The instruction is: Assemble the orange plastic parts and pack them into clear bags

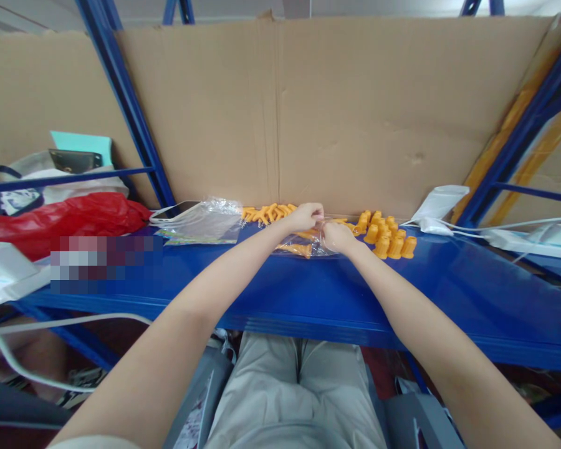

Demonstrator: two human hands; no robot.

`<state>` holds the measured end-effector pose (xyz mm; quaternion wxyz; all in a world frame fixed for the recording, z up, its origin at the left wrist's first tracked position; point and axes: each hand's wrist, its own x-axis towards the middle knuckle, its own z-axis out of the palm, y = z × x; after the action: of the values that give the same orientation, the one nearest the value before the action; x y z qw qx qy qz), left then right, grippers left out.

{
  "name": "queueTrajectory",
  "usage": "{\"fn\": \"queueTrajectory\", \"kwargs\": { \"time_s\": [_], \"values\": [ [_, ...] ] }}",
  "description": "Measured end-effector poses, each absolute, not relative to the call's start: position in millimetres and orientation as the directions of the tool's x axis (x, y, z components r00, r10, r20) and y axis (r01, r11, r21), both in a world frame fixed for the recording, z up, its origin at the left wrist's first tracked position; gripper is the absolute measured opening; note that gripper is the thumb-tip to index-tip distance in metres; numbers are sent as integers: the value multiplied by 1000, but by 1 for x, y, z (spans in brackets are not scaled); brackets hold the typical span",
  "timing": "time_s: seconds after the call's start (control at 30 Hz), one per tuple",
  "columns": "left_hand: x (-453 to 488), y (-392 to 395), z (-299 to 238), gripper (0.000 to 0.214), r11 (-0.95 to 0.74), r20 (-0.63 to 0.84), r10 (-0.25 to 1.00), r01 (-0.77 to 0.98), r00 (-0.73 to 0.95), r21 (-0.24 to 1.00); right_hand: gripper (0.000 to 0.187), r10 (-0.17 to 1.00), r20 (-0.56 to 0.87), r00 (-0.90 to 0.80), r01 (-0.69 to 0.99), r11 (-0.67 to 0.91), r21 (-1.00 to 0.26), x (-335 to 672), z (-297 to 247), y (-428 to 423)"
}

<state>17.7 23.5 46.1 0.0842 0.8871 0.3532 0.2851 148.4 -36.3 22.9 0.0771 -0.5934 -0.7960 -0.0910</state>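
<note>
My left hand [305,216] and my right hand [336,236] meet over a small clear plastic bag [303,247] on the blue shelf [271,280]. Both hands pinch the bag's top edge with closed fingers. Inside the bag lie orange plastic pieces. A loose heap of flat orange pieces [265,214] sits just left of my left hand. A cluster of upright orange pegs [387,235] stands just right of my right hand.
A stack of clear bags [206,219] and a phone [175,211] lie at the left. A red bag [60,218] is farther left. White adapters and cables [453,212] run along the right. A cardboard sheet [355,112] backs the shelf.
</note>
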Motion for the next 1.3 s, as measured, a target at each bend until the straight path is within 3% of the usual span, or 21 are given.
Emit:
{"fn": "queueTrajectory", "kwargs": {
  "time_s": [0.3, 0.53, 0.63, 0.73, 0.9, 1.07, 1.17, 1.3],
  "values": [
    [19, 30, 48, 10, -734, 473, 673, 593, 568, 332, 28, 915, 320, -247, 943, 303, -136, 151, 15, -25],
    [14, 23, 39, 8, -741, 491, 669, 551, 559, 383, 22, 849, 391, -356, 756, 507, -414, 162, 0, -3],
    [3, 18, 34, 16, -653, 463, 753, 621, 468, 434, 24, 843, 398, -362, 745, 518, -420, 164, -4, -2],
    [-11, 14, 27, 35, -511, 308, 858, 735, 410, 446, 26, 852, 400, -337, 795, 485, -364, 162, -4, -4],
    [-29, 2, 14, 63, -445, 89, 891, 820, 445, 360, 25, 869, 350, -349, 882, 430, -190, 158, 1, -11],
    [-29, -9, 6, 71, -391, -25, 911, 882, 411, 262, 21, 866, 283, -412, 874, 463, -147, 162, 1, -15],
    [-28, -13, 6, 71, -376, -22, 918, 888, 395, 264, 19, 833, 294, -468, 829, 529, -180, 165, -1, -13],
    [-30, -13, 6, 72, -369, -11, 922, 888, 387, 276, 12, 791, 392, -470, 708, 603, -369, 162, -5, -9]
  ]
}}
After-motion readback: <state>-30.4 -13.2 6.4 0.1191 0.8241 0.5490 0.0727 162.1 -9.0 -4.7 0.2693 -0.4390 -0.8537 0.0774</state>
